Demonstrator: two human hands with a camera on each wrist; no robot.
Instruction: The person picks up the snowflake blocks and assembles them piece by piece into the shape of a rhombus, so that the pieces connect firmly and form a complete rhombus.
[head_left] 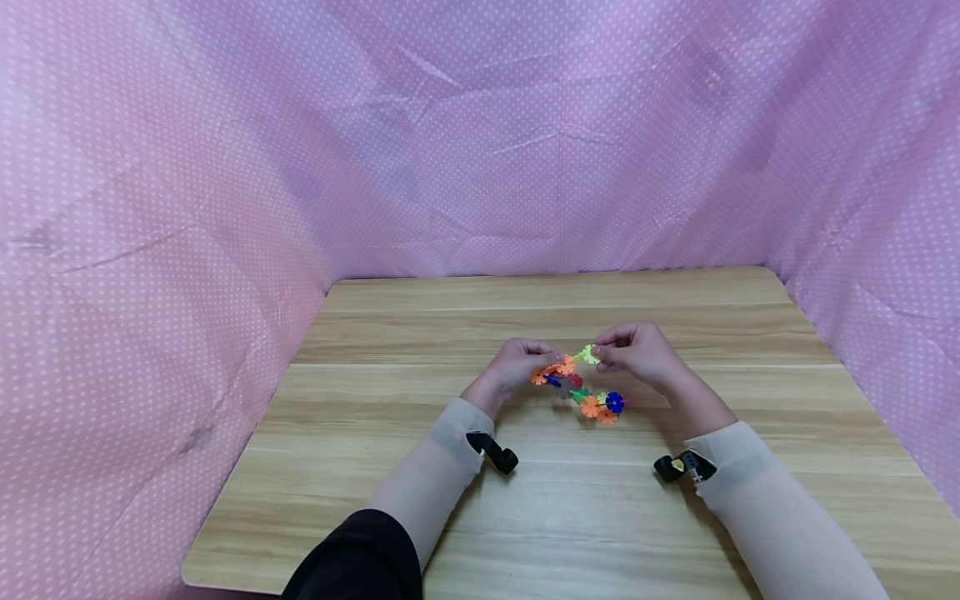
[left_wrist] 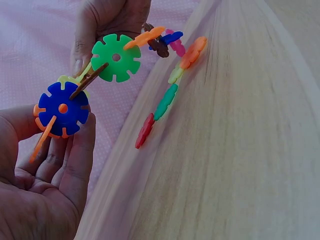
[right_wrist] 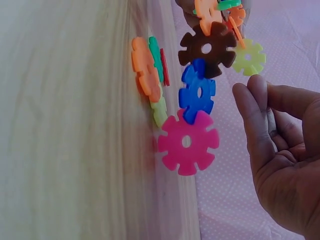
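A chain of slotted plastic snowflake discs in many colours hangs between the two hands over the wooden table. My left hand (head_left: pixel 519 364) pinches the chain near an orange disc (head_left: pixel 566 364). In the left wrist view a dark blue disc (left_wrist: pixel 63 107) sits at these fingers, linked by a brown disc to a green disc (left_wrist: pixel 125 68). At the other side my right hand (head_left: pixel 641 354) pinches a yellow disc (head_left: pixel 590 355) between thumb and fingers. From the right wrist, a brown disc (right_wrist: pixel 220 47), a blue disc (right_wrist: pixel 190 95) and a pink disc (right_wrist: pixel 202 145) dangle in line beside the right hand.
A separate-looking row with an orange disc (left_wrist: pixel 193 52), a teal disc (left_wrist: pixel 165 102) and a red disc (left_wrist: pixel 145 131) lies close over the wooden table (head_left: pixel 570 517). Pink dotted cloth (head_left: pixel 525 167) surrounds the table at the back and sides.
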